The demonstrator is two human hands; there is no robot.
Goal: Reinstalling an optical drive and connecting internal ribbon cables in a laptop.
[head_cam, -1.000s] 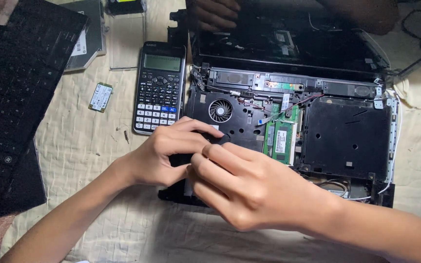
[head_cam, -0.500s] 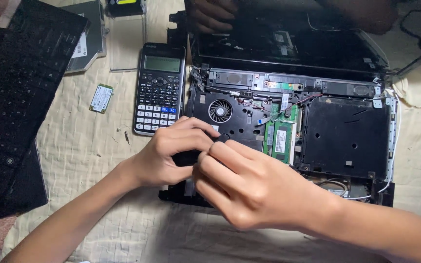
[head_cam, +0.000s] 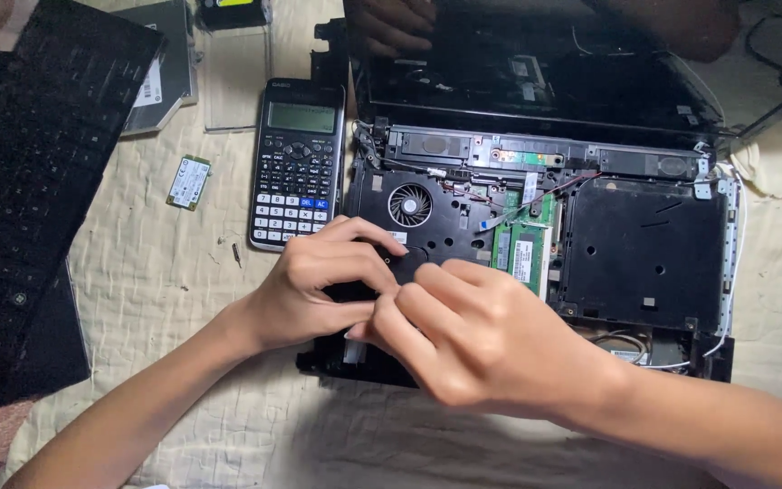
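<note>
An opened black laptop (head_cam: 644,249) lies on a cream quilted cloth, its cooling fan (head_cam: 410,205) and green memory module (head_cam: 525,254) exposed. My left hand (head_cam: 319,285) and my right hand (head_cam: 472,340) meet over the laptop's front left corner, just below the fan. Their fingertips pinch together around a small dark part (head_cam: 405,263) on the black inner cover. What lies between the fingers is mostly hidden by the hands.
A dark calculator (head_cam: 297,161) lies left of the laptop. A small green circuit card (head_cam: 188,182) and a loose screw (head_cam: 236,254) rest on the cloth. A detached black keyboard (head_cam: 29,172) fills the far left. A silver drive (head_cam: 166,68) and clear plastic sheet (head_cam: 237,77) sit at the top.
Both hands stay at the same spot; the fingers have shifted only slightly against each other.
</note>
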